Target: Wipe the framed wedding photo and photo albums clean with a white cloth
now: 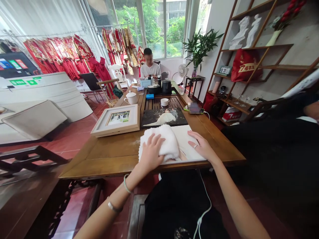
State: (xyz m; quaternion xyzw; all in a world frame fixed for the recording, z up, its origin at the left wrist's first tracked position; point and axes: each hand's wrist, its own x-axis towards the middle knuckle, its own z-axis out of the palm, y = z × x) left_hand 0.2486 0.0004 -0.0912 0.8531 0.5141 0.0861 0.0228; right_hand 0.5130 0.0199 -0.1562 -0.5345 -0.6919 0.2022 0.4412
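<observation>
A white photo panel (184, 138) lies flat at the near edge of the wooden table. Bunched on its left half is a fluffy white towel (170, 142). My left hand (151, 151) rests on the towel with its fingers spread over it. On the panel's right side lies my right hand (201, 145), fingers stretched out and a ring on one of them. Just behind the panel is a dark picture panel (163, 118) with a pale figure. To its left, a light wooden picture frame (118, 119) lies on top of another frame.
The wooden table (117, 146) stretches away from me. Farther back stand a white teapot (131, 97), a white cup (164, 102) and a black pot (166, 86). A person (150, 68) sits at the far end. Someone in dark clothing (271, 149) is close on my right.
</observation>
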